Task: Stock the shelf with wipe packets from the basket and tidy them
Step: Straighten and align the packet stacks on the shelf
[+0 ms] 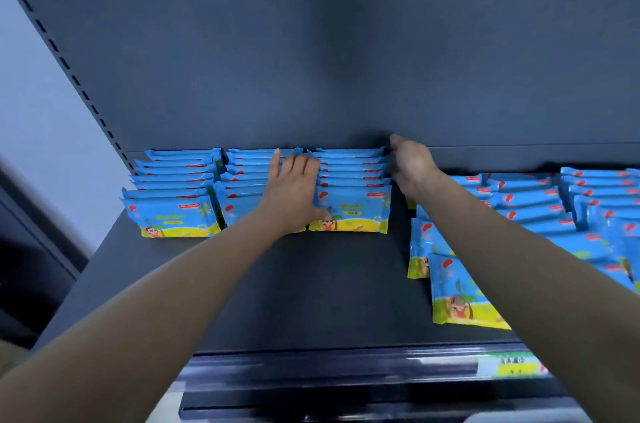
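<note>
Three rows of blue and yellow wipe packets stand upright at the back left of the dark shelf (311, 284): a left row (173, 211), a middle row (242, 180) and a right row (349, 208). My left hand (294, 187) lies with straight fingers on the tops of the middle row, at the gap to the right row. My right hand (412, 163) presses against the right side of the right row, fingers pointing down behind it. More packets (540, 208) lie leaning and less ordered on the right, with one loose packet (457, 291) nearest the front.
The shelf's back panel (311, 42) rises just behind the rows. A slotted upright (69, 76) bounds the left side. A price rail with a green label (512, 363) runs along the front edge. The basket is not in view.
</note>
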`<state>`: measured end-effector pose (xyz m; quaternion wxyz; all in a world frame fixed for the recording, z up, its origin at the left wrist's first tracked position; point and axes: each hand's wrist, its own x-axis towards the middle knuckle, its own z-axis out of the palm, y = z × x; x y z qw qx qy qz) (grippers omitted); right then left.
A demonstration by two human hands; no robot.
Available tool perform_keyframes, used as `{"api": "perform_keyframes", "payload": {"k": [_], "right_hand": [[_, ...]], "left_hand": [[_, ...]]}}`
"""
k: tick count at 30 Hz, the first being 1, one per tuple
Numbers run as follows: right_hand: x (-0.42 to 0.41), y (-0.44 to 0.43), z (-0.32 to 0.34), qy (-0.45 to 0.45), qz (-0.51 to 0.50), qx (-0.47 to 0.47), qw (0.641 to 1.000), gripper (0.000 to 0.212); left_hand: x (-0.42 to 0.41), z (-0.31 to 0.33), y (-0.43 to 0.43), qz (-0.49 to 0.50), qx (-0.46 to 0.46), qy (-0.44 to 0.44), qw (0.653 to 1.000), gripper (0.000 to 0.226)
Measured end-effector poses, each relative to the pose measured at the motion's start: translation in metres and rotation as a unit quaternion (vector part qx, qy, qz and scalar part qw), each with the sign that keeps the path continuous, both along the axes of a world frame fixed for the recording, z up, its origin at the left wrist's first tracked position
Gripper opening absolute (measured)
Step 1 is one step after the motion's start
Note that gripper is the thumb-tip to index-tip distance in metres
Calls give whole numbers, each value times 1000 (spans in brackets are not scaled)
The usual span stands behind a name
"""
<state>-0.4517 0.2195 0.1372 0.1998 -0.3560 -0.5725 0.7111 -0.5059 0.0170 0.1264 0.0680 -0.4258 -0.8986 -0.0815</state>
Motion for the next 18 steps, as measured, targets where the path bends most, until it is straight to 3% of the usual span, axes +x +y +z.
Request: {"api": "perform_keyframes", "payload": {"k": [1,3,6,9,11,14,18], "right_hand": [[5,0,4,-5,-7,21,1000,12],[15,3,13,-25,-17,89,996,19],[38,17,21,-89,16,214,973,16],[63,36,28,-183,77,308,930,36],[76,50,29,-270,129,371,879,44],[90,70,28,-369,197,421,805,54],[98,90,24,-385,264,425,776,67]], "left_hand": [[1,1,2,-13,6,0,1000,89],[3,5,10,-46,31,-2,998,89],[14,15,28,-103,75,-7,992,76],[39,24,50,-171,105,-55,978,64],[62,25,63,-210,96,-113,966,66],[96,16,84,-248,39,-130,959,85],[120,-2,108,-223,-86,-112,965,119]]}}
